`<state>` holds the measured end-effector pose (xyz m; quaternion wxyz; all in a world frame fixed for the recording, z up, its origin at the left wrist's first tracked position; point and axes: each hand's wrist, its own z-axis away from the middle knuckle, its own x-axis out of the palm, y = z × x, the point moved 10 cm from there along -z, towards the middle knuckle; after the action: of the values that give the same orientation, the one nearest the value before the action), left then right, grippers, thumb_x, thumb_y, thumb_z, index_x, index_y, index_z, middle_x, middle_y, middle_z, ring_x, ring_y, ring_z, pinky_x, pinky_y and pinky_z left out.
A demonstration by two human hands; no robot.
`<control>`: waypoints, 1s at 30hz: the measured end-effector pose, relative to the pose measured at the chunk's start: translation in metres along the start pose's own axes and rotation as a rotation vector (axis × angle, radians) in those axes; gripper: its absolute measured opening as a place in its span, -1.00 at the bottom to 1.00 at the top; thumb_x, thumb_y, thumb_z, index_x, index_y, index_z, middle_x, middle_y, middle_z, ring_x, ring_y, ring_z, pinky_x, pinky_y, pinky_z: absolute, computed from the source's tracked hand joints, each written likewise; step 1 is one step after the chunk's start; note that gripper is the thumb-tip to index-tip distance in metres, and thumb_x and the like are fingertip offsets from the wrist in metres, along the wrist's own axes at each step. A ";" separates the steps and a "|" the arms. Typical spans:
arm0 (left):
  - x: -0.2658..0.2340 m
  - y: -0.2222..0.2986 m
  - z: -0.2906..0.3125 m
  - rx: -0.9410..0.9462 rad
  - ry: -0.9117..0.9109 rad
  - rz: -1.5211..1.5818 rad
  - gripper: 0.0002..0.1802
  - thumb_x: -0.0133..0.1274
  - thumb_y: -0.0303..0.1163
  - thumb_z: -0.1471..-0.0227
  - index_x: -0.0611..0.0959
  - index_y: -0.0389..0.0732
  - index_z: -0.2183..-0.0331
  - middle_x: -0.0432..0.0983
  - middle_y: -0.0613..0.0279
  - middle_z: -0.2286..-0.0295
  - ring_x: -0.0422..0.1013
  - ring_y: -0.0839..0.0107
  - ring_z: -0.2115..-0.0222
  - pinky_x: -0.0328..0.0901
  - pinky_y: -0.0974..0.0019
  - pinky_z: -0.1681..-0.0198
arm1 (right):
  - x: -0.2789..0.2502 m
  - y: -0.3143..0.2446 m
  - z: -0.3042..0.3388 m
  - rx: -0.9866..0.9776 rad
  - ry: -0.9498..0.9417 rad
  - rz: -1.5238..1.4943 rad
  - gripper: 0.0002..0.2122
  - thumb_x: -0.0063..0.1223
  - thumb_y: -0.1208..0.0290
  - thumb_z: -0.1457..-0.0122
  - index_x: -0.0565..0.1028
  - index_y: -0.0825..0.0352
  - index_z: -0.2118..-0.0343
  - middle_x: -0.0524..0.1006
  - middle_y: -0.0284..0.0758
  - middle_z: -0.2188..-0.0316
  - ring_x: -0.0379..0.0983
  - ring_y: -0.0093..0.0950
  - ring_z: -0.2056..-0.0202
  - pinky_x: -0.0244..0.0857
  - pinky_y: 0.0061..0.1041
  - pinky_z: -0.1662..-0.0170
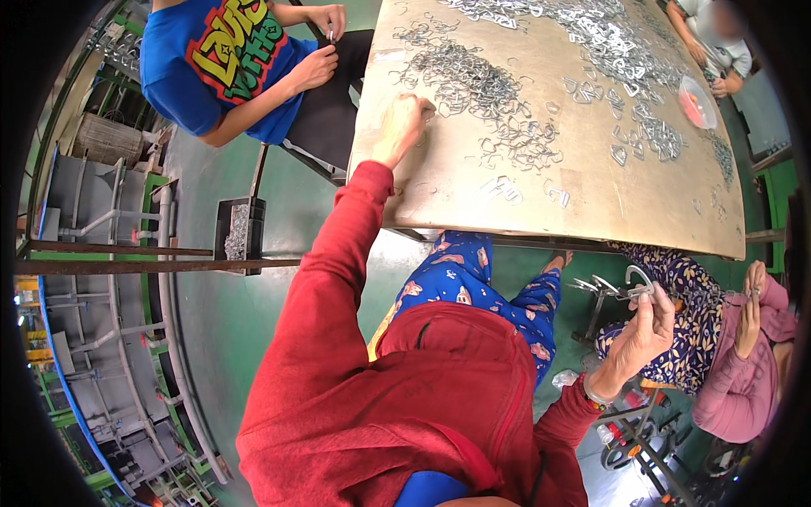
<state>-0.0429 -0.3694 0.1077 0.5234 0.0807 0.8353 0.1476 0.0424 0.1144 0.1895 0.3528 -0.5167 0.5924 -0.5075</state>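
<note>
My left hand (pixel 404 128) is over the near left part of the table, its fingers drawn together at the edge of a pile of small bent wire pieces (pixel 477 80). Whatever lies between those fingertips is too small to make out. Held up right of my lap, past the table's near edge, my right hand (pixel 638 340) pinches a silver carabiner-like metal hook (pixel 639 279) between thumb and fingers. More curved silver pieces (pixel 598 284) stick out to the left of it; I cannot tell how they are joined. Several loose silver hooks (pixel 503 190) lie near the table's front edge.
The brown-topped table (pixel 625 203) carries a large heap of silver hooks (pixel 591 34) and a clear plastic bowl (pixel 696 103). Co-workers sit left, right and far right. A black crate (pixel 240 235) of metal parts stands at the left, near rails and pipes.
</note>
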 end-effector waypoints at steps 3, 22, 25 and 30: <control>0.011 -0.002 -0.020 0.031 -0.026 0.017 -0.89 0.07 -0.48 0.16 0.66 -0.17 0.47 0.49 0.06 0.52 0.42 0.14 0.42 0.28 0.21 0.33 | -0.006 -0.003 0.002 -0.019 0.001 -0.002 -0.80 0.02 0.72 0.00 0.47 0.49 0.25 0.51 -0.25 0.40 0.43 -0.59 0.41 0.29 -0.70 0.37; -0.024 0.273 0.059 0.071 -0.503 1.274 -0.90 -0.09 -0.51 -0.08 0.46 -0.27 0.31 0.41 0.21 0.27 0.33 0.47 0.23 0.22 0.38 0.10 | -0.003 0.023 0.016 0.166 -0.011 0.040 -0.80 0.08 0.70 0.01 0.50 0.48 0.26 0.54 -0.30 0.40 0.47 -0.62 0.37 0.33 -0.72 0.28; -0.035 0.325 0.072 0.317 -0.422 1.112 -0.94 -0.01 -0.51 0.01 0.47 -0.24 0.40 0.38 0.16 0.25 0.30 0.35 0.18 0.18 0.30 0.07 | 0.011 0.025 0.018 0.128 -0.050 -0.026 -0.80 0.09 0.69 0.01 0.51 0.45 0.27 0.54 -0.33 0.41 0.44 -0.67 0.39 0.32 -0.74 0.32; -0.028 0.337 0.082 0.335 -0.285 0.945 -0.92 -0.01 -0.54 0.06 0.43 -0.27 0.42 0.34 0.03 0.23 0.28 0.15 0.17 0.16 0.22 0.09 | 0.021 0.015 0.021 0.065 -0.051 0.061 -0.81 0.09 0.68 0.01 0.54 0.41 0.29 0.53 -0.38 0.44 0.39 -0.71 0.43 0.28 -0.74 0.37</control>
<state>0.0360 -0.0466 0.2095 0.4880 0.5508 0.6405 0.2196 0.0536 0.0881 0.1719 0.3998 -0.4996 0.5816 -0.5023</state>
